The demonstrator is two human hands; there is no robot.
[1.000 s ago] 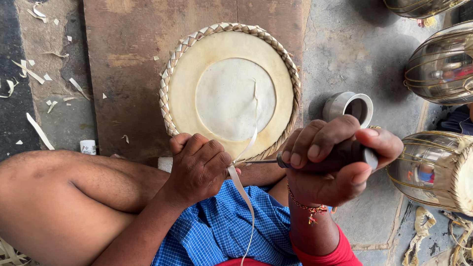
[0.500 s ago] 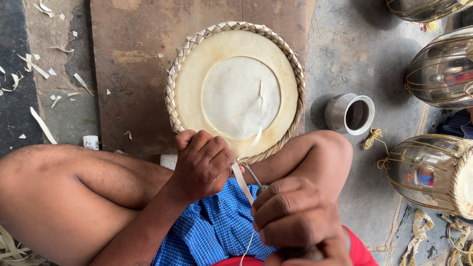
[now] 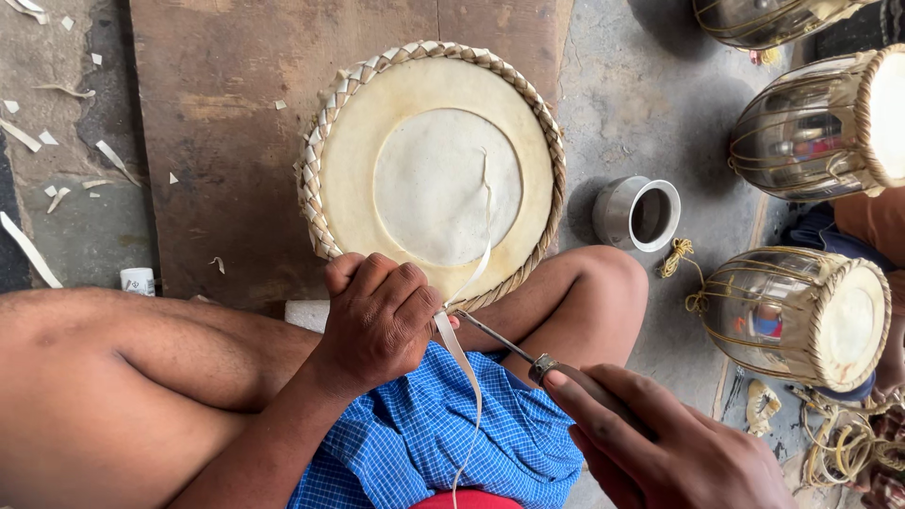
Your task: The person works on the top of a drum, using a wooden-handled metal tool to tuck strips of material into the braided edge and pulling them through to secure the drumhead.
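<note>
On brown wooden board (image 3: 236,141): round cream drumhead with braided rim (image 3: 434,174). Left hand (image 3: 377,320) clenched, pinching pale leather strip (image 3: 462,349). Right hand (image 3: 660,443) gripping metal-tipped awl (image 3: 514,347).

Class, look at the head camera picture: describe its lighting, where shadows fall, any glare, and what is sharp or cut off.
Head view: soft, even daylight; the metal cup casts a faint shadow leftwards; bright reflections glint on the shiny drum bodies at right; the drum head, left hand and pale strip are sharp; the right hand, gripping a metal-tipped tool, is cropped by the bottom edge.
</note>
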